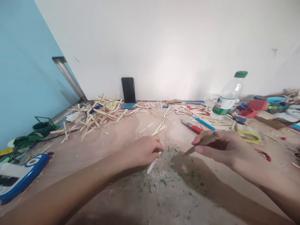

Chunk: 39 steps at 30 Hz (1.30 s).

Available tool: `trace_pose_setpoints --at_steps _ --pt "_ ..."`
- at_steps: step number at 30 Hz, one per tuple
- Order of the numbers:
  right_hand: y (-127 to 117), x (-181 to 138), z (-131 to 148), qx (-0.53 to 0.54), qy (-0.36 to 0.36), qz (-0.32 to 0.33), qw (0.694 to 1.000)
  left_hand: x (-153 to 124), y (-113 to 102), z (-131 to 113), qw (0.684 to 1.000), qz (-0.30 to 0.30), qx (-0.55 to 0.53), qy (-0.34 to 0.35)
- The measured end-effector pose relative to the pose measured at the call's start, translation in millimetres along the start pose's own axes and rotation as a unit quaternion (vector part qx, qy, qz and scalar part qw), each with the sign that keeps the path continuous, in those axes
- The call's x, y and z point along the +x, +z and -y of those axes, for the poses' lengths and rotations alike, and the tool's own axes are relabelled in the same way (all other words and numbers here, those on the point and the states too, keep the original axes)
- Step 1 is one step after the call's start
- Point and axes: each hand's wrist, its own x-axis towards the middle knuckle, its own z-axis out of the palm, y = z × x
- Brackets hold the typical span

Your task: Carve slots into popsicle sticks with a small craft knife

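My left hand (145,150) rests low over the table with its fingers curled down on a pale wooden craft stick (152,167). The stick's near end sticks out below the fingers; much of the rest is under the hand. My right hand (226,150) grips a brown pen-like tool (190,151), its tip pointing down and left towards the tabletop. Just beyond the left hand lie another craft stick (145,128) and a thin stick with notched edges (161,123). A red-handled cutter (193,127) and a blue pen (203,122) lie beyond the right hand.
Heaps of craft sticks (100,117) fill the back left. A black phone (128,90) stands against the wall. At the back right are a plastic bottle (226,98) and a tape roll (248,136). A blue-and-white object (28,173) lies left. Green crumbs dot the table (112,200).
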Motion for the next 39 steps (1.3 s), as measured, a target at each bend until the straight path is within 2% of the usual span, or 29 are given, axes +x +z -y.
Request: trace_pose_setpoints --at_steps 3,7,11,14,19,23,28,31,34,39 --pt "6.0 -2.9 6.8 0.006 -0.015 -0.013 1.000 -4.6 2.2 -6.3 1.000 0.008 -0.023 -0.017" --pt "20.5 -6.4 24.5 0.010 -0.044 0.014 0.999 -11.2 -1.9 -15.6 0.997 0.035 -0.047 -0.049" --pt "33.6 -7.6 39.6 0.007 -0.077 0.022 0.997 -18.0 -5.8 -19.8 0.997 0.021 -0.042 -0.066" --pt "42.1 -2.3 31.8 0.011 -0.100 0.001 0.995 -21.9 -1.5 -23.3 0.996 0.023 -0.047 -0.072" --pt "47.7 9.5 0.1 0.022 -0.114 -0.007 0.993 -24.4 10.2 -28.7 0.993 0.006 -0.102 -0.059" --pt "45.5 7.5 -8.1 0.029 -0.116 -0.015 0.993 -24.8 8.8 -22.3 0.982 -0.049 -0.176 -0.055" --pt "49.3 -3.3 -2.9 0.040 -0.136 -0.040 0.989 -30.3 0.8 -18.7 0.937 -0.218 -0.270 -0.041" --pt "53.7 -5.7 -2.4 0.036 -0.143 -0.055 0.987 -33.0 2.6 -23.4 0.912 -0.282 -0.299 -0.012" --pt "57.2 -4.8 -4.1 0.028 -0.150 -0.060 0.986 -34.2 8.7 -28.2 0.898 -0.308 -0.314 0.010" --pt "61.4 -2.7 -5.1 0.012 -0.138 -0.046 0.989 -37.1 14.7 -31.4 0.896 -0.297 -0.329 0.035"
